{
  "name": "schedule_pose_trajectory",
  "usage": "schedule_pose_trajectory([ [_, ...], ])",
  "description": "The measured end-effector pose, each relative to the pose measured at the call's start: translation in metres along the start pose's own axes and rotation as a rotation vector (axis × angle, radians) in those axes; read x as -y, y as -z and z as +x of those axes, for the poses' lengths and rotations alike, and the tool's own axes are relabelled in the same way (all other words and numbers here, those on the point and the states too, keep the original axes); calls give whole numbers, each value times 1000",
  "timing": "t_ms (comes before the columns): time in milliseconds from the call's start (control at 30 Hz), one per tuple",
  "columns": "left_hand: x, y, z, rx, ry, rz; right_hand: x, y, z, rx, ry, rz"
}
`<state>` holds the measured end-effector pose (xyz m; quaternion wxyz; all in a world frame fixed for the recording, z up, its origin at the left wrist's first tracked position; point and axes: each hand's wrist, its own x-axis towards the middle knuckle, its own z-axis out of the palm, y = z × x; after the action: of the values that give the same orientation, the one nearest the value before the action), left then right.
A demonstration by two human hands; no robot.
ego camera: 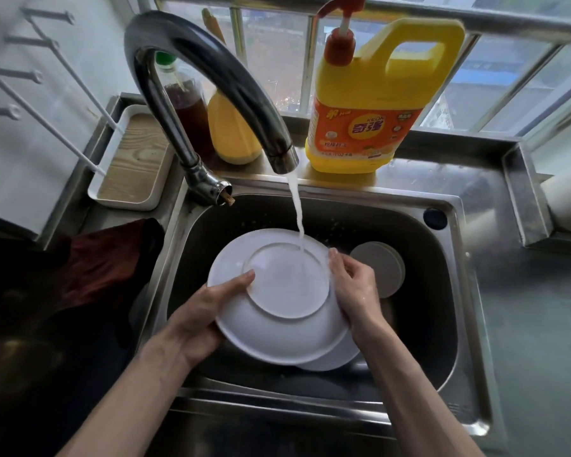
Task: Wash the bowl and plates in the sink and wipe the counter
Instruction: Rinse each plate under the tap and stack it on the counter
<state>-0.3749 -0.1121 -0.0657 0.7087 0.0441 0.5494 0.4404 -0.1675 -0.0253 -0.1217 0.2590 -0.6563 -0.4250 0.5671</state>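
A white plate (277, 334) is held upside down over the steel sink (455, 324), its foot ring facing me. Water from the curved tap (211, 77) falls on the plate's far right part. My left hand (205, 315) grips the plate's left rim, thumb lying on the underside. My right hand (355, 285) holds the right rim with curled fingers. A second white plate (340, 357) peeks out beneath the first at the lower right. A grey-white bowl (381, 267) lies overturned in the sink behind my right hand.
A yellow dish-soap jug (370, 103) with a red pump stands on the ledge behind the sink, beside a brown bottle (188, 110) and a yellow container (231, 133). A white tray (134, 163) sits at left, a dark red cloth (106, 258) on the left counter. The wet steel counter (534, 308) extends right.
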Motion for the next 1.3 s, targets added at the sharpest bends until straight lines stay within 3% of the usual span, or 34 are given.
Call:
schedule_pose_trajectory([
  [133, 5, -11, 2, -35, -77, -43, 8, -7, 3, -120, 224, -389],
  [300, 5, -11, 1, -14, -136, -39, 12, -21, 1, 135, 456, -802],
  [467, 6, -15, 3, -52, -136, -14, 12, -31, -15, 296, 629, -947],
  [567, 7, -18, 7, -97, -114, -46, 15, -33, -31, 441, 693, -879],
  [667, 5, -19, 11, -94, -102, -96, 16, -33, -46, 482, 742, -776],
  [767, 4, -21, 11, -94, -98, -92, 15, -27, -47, 440, 767, -740],
  [967, 12, -22, 10, -106, -160, -87, 17, -26, -26, 369, 622, -855],
  [1033, 13, -19, 12, -126, -171, -114, 12, -30, -25, 275, 630, -871],
  [1167, 18, -20, 12, -140, -175, -159, 0, -34, -31, -86, 633, -855],
  [1300, 23, -21, 10, -125, -167, -240, -12, -32, -49, -134, 751, -824],
])
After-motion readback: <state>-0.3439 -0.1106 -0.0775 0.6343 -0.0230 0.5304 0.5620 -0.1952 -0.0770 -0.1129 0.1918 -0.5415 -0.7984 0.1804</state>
